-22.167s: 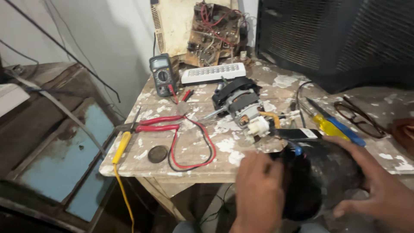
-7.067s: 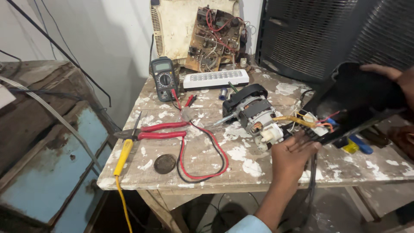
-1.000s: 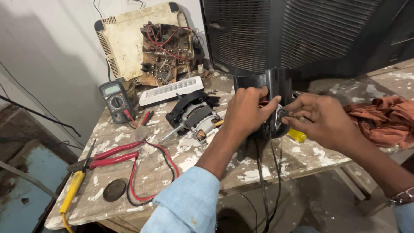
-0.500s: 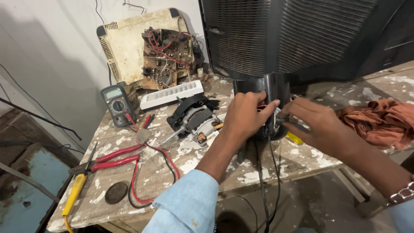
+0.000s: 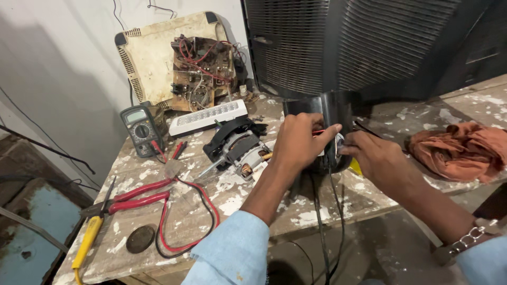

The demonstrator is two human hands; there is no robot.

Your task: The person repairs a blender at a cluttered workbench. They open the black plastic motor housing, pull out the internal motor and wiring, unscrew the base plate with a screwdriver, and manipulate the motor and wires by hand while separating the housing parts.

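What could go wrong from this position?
1. The black housing stands near the table's front edge, steadied only by the left hand and right hand; a slip might tip it off.
2. Its black cords hang over the edge and could snag.
3. The loose motor lies beside the left forearm; a nudge could shift it.

Since seconds ago, the black housing (image 5: pixel 330 113) has come upright on the table, both hands closed around it.
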